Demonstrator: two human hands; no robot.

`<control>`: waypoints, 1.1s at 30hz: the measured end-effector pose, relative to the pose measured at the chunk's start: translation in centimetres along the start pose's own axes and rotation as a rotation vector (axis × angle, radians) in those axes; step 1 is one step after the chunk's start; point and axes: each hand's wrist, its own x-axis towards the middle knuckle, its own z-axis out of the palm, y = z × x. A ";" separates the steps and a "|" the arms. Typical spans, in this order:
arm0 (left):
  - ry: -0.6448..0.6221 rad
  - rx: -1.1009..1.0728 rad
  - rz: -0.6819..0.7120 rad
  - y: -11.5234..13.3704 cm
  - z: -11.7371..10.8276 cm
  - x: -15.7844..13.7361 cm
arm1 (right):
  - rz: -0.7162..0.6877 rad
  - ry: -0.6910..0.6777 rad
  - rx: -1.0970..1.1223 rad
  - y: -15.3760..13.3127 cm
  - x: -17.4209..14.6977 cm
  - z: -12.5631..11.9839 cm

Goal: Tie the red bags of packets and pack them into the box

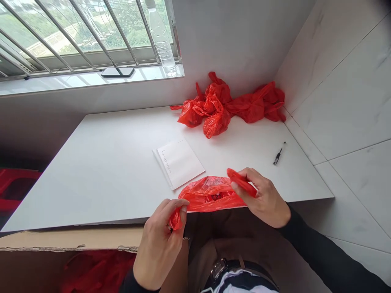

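Red, thin plastic made up the bag (210, 184) at the lower centre of the frame in the head view, at the near edge of the white table (106, 162). The hands were apart, one at each end of it: the left hand (163, 240) had its thumb and fingers closed on a bunched end, and the right hand (264, 197) gripped a gathered flap of the same red plastic. Held at both ends like that, the bag was drawn out sideways, which probably kept its mouth parted and under control. Its near side hung by the table edge, so the table likely bore some of the weight.

Through the opening showed a dark red item with printing (217, 197), too small to read. At the upper centre, a cluster of red bags (216, 106) lay against the wall, perhaps put there to leave working room in front; the plastic hid most of their contents, though something dark showed through the leftmost. At the lower left, a cardboard box (70, 241) stood with red material (94, 272) inside, its kind unclear. White paper (181, 162) lay just beyond the held bag, and a pen (278, 154) lay at the right.
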 end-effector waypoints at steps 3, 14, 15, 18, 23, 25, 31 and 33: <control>0.026 -0.035 -0.039 0.4 0.0 -1.1 | 0.120 0.180 0.109 0.0 0.5 -0.4; 0.123 -0.597 -0.490 0.1 1.9 -2.2 | 0.152 0.133 0.258 0.9 -3.5 -0.6; 0.126 -0.636 -0.501 0.0 2.2 -2.2 | 0.163 0.118 0.265 0.9 -3.9 -0.6; 0.138 -0.833 -0.599 0.1 2.8 -2.2 | 0.203 0.093 0.268 0.9 -4.8 -0.7; 0.133 -1.056 -0.730 0.8 3.0 -1.6 | 0.231 0.098 0.258 0.6 -5.2 -0.9; 0.121 -1.050 -0.746 0.9 3.1 -1.4 | 0.226 0.103 0.237 0.4 -5.1 -1.0; 0.102 -0.919 -0.660 0.1 4.0 -1.3 | 0.164 0.110 0.188 0.2 -5.0 -1.3; 0.102 -0.886 -0.623 -0.2 4.3 -1.2 | 0.177 0.100 0.174 0.1 -5.0 -1.3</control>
